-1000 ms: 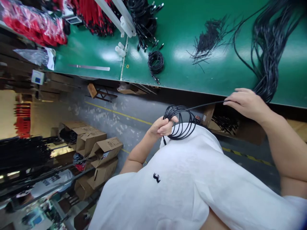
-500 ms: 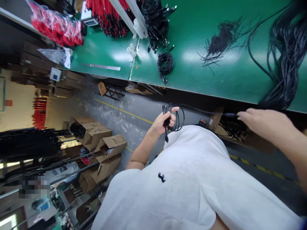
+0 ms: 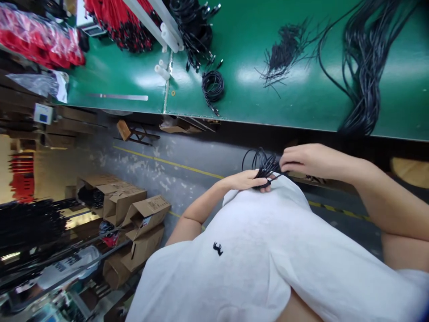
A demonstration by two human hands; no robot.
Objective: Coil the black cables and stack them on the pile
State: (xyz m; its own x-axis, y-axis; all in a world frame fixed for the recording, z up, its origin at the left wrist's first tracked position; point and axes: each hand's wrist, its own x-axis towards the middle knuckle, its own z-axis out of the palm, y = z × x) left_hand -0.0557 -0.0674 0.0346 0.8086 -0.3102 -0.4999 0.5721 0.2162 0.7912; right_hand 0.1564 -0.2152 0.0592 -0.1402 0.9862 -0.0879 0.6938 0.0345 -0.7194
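Observation:
A loosely coiled black cable (image 3: 263,162) is gripped in my left hand (image 3: 248,180), just in front of the white shirt. Close beside it, my right hand (image 3: 300,158) has its fingers pinched on a part of the same cable at the coil's right side. The fingertips partly hide the cable's end. On the green bench beyond the hands lies a finished-looking round cable coil (image 3: 213,86) with plugs at its ends. To its right are a small heap of short black ties (image 3: 283,51) and a long bundle of black cables (image 3: 363,85) reaching the bench edge.
The green bench (image 3: 248,107) runs across the top. On it are a heap of black cables (image 3: 191,31), red cables (image 3: 117,22), white posts (image 3: 162,71) and a metal ruler (image 3: 124,97). Cardboard boxes (image 3: 147,214) and a stool (image 3: 129,132) stand on the floor at left.
My right hand has come in leftward to my left hand, drawing the stretched cable length into the coil. My left hand has turned and shifted right. The whole view has shifted slightly.

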